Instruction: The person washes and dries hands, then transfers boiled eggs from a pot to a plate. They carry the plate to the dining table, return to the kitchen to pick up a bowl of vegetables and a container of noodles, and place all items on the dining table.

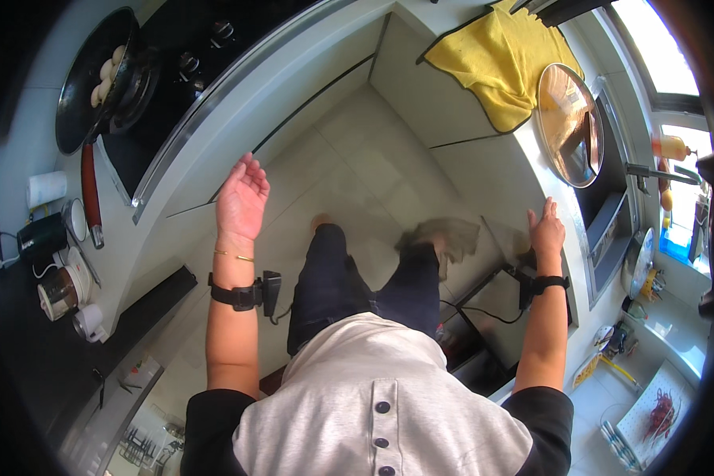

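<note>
My left hand (242, 199) is raised with the palm up, fingers slightly curled and nothing in it, in front of the stove-side cabinets. Over by the sink counter, my right hand (547, 229) is held out empty with its thumb apart; I cannot tell whether its fingertips touch the counter edge. A round glass lid (570, 125) lies near that hand, at the front rim of the sink. Beyond it a yellow cloth (494, 65) hangs over the counter edge. To the upper left, a wok (74, 113) with several eggs (106, 80) in it sits on the black cooktop (154, 119).
The wok's reddish handle (89, 184) sticks out over the left counter. Appliances (59, 291) and a paper roll (46, 188) stand along the left wall. On the right are a faucet (660, 174), a second lid (638, 262) and a white perforated tray (648, 410) with red items.
</note>
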The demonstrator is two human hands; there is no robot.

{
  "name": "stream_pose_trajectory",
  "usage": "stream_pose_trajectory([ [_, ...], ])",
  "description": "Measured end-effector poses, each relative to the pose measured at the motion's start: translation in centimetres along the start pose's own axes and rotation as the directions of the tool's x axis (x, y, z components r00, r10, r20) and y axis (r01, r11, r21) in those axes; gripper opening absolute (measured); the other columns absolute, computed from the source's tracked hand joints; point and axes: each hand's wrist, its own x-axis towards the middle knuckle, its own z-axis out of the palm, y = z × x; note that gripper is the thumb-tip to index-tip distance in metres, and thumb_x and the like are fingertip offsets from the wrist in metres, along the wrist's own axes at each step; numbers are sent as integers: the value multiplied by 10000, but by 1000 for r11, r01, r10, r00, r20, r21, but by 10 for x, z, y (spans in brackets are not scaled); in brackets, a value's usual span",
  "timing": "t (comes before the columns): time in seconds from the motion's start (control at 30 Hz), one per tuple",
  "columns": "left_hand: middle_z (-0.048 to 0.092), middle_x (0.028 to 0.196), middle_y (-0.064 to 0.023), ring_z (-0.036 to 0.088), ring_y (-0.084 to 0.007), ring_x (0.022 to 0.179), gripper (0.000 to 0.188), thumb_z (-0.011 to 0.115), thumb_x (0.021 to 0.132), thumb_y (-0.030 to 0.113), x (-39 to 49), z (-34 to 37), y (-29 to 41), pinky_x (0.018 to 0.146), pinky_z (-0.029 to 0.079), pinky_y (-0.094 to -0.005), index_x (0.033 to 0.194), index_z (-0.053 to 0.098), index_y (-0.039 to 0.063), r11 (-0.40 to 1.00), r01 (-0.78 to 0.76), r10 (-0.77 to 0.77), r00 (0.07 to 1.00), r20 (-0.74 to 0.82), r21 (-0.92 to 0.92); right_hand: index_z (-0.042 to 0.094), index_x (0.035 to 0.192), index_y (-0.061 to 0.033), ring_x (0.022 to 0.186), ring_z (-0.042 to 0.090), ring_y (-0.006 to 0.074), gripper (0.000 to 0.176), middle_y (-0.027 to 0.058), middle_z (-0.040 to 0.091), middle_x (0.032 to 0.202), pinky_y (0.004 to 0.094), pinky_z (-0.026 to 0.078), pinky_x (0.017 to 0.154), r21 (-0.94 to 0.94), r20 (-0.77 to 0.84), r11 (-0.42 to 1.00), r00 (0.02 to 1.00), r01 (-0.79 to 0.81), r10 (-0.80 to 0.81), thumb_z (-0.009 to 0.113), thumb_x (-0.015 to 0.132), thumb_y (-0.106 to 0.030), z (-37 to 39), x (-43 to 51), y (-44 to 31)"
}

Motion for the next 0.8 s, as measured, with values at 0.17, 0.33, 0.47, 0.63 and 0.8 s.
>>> stream_pose_trajectory([
  [0.17, 585, 990, -6, 555, -124, 904, 246, 598, 948, 177, 7, -2, 23, 827, 463, -268, 1173, 576, 79, 1000, 8, -8, 1000, 2, 24, 415, 1429, -35, 1085, 621, 385, 671, 232, 500, 1389, 419, 500, 921, 25, 12, 999, 999, -41, 41, 524, 937, -478, 3, 3, 3],
  [0.33, 581, 1011, -27, 548, -132, 903, 291, 616, 930, 184, 2, -8, 25, 826, 465, -270, 1187, 582, 53, 995, 72, -70, 997, -30, 71, 433, 1421, -31, 1090, 623, 372, 718, 231, 499, 1389, 418, 499, 924, -11, 29, 999, 999, -37, 37, 466, 940, -565, 1, 11, 4],
  [0.47, 580, 1013, -28, 543, -132, 900, 293, 612, 933, 186, -6, -22, 37, 823, 465, -270, 1191, 578, 51, 998, 47, -46, 999, -29, 51, 421, 1428, -27, 1131, 605, 363, 753, 226, 489, 1401, 407, 483, 956, -6, 121, 997, 989, -82, 82, 450, 934, -595, -4, 17, 0],
  [0.63, 581, 1019, -23, 542, -131, 900, 284, 604, 939, 188, -18, -46, 54, 824, 462, -269, 1190, 581, 58, 999, 20, -16, 997, -72, 51, 415, 1428, -16, 1180, 578, 355, 757, 227, 472, 1415, 401, 464, 988, -32, 141, 995, 985, -97, 101, 464, 931, -585, -4, 20, -3],
  [0.8, 592, 978, 0, 558, -121, 891, 241, 587, 954, 175, -23, -63, 61, 820, 464, -271, 1175, 584, 82, 1000, 20, -21, 996, -89, -21, 414, 1426, -8, 1173, 580, 360, 743, 230, 474, 1412, 407, 466, 986, -7, 141, 994, 984, -107, 107, 490, 928, -554, 1, 18, 0],
])
